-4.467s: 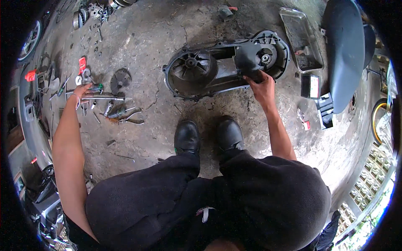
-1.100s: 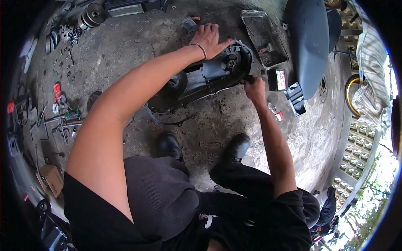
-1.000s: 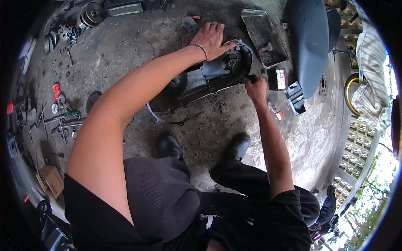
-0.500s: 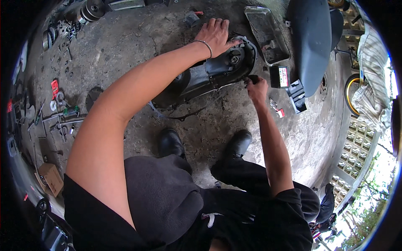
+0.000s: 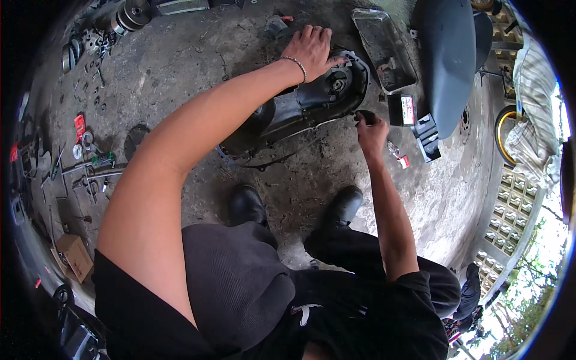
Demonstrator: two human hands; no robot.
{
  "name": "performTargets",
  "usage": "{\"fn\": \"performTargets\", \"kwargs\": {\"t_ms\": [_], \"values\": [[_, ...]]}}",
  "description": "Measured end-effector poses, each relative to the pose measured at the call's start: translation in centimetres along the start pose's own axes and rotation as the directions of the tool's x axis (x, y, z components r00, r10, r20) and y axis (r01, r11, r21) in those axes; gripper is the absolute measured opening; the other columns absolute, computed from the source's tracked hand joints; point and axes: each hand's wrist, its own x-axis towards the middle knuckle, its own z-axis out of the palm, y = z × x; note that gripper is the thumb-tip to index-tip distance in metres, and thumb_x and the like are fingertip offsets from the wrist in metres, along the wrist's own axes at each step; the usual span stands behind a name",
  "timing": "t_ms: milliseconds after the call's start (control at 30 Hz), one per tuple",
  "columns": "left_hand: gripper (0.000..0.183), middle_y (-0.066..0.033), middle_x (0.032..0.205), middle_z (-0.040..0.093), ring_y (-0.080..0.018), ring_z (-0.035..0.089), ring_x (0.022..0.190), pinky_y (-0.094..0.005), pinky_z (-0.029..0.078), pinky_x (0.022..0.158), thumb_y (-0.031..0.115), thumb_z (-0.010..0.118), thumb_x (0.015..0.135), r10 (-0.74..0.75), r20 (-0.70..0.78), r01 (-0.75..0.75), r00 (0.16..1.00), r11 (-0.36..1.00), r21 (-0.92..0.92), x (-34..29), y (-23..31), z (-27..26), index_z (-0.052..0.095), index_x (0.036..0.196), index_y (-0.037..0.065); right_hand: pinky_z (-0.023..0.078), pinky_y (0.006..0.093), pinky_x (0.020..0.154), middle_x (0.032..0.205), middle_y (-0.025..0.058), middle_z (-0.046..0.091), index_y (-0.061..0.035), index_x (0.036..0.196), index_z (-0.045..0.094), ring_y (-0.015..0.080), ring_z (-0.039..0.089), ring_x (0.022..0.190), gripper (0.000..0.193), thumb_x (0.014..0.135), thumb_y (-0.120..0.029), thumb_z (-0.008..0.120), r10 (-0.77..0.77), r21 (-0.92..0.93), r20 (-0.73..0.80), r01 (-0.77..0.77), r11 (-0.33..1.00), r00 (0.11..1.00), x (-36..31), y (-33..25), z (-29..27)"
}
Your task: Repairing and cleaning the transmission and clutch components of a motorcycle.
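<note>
A long dark metal engine cover (image 5: 294,114) lies on the concrete floor in front of my boots, its hollow side facing up. My left hand (image 5: 309,54) is on its far edge, the thumb laid over the rim and the fingers bent down on the outer side. A thin gasket (image 5: 261,167) curves loosely along the cover's near side. Just off the cover's near right rim, my right hand (image 5: 373,133) is closed in a pinch around a small dark thing (image 5: 366,116) whose kind I cannot make out. My left forearm hides part of the cover.
A metal tray (image 5: 384,54) and a black scooter seat (image 5: 444,66) stand at the far right. Near them are a small black box (image 5: 401,110) and a black plastic part (image 5: 425,138). Tools (image 5: 90,165) and small hardware lie at left, beside a cardboard box (image 5: 73,257).
My right hand has drawn slightly to the right, away from the cover's rim, with the small dark thing. My left hand stays in place on the cover.
</note>
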Motion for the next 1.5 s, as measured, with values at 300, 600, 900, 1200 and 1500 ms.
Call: {"fn": "performTargets", "kwargs": {"t_ms": [300,600,900,1200,1500], "values": [[0.067,-0.0185,0.105,0.056,-0.0308,0.05,0.094,-0.0413,0.047,0.077,0.062,0.048,0.089,0.043,-0.033,-0.043,0.999,0.999,0.003,0.1,-0.5,0.6,0.048,0.111,-0.001,0.045,0.0296,0.056,0.076,0.011,0.071,-0.0005,0.095,0.073,0.0166,0.058,0.057,0.018,0.083,-0.009,0.064,-0.035,0.126,-0.073,0.044,0.991,0.997,0.3,0.3,-0.3],[0.071,-0.0233,0.116,0.054,-0.0377,0.051,0.104,-0.0446,0.046,0.087,0.057,0.047,0.093,-0.112,0.271,0.157,0.956,0.976,-0.153,0.3,0.6,0.5,0.041,0.129,-0.003,0.045,0.0419,0.056,0.066,0.0165,0.064,-0.0019,0.08,0.068,0.0381,0.055,0.056,0.014,0.078,-0.013,0.059,-0.448,-0.346,0.282,0.526,0.777,0.848,2.1,1.3,-2.1],[0.07,-0.026,0.113,0.054,-0.0408,0.052,0.103,-0.0517,0.047,0.084,0.061,0.048,0.09,-0.091,0.147,0.124,0.985,0.963,-0.238,-0.4,-0.5,3.3,0.043,0.119,-0.003,0.042,0.0415,0.053,0.064,0.0175,0.062,0.0027,0.075,0.064,0.0338,0.05,0.051,0.014,0.073,-0.011,0.061,-0.248,-0.276,0.434,0.39,0.879,0.866,2.9,-1.0,-1.5],[0.069,-0.0267,0.115,0.053,-0.0406,0.051,0.104,-0.0519,0.046,0.084,0.06,0.048,0.091,-0.08,0.172,0.121,0.982,0.964,-0.239,-0.3,-0.4,3.5,0.043,0.119,-0.003,0.042,0.0409,0.051,0.062,0.0164,0.061,0.0037,0.081,0.067,0.0298,0.049,0.049,0.018,0.075,-0.012,0.061,-0.115,-0.279,0.327,0.213,0.936,0.938,2.3,-1.4,-1.4],[0.07,-0.026,0.117,0.053,-0.0404,0.05,0.107,-0.0517,0.045,0.084,0.06,0.045,0.092,-0.084,0.213,0.134,0.973,0.965,-0.228,-0.2,0.1,2.7,0.043,0.121,-0.003,0.043,0.0406,0.053,0.066,0.0167,0.063,0.0037,0.082,0.068,0.0297,0.052,0.052,0.023,0.077,-0.018,0.065,0.025,-0.296,0.278,0.06,0.953,0.96,1.3,-2.2,-1.7]]}}
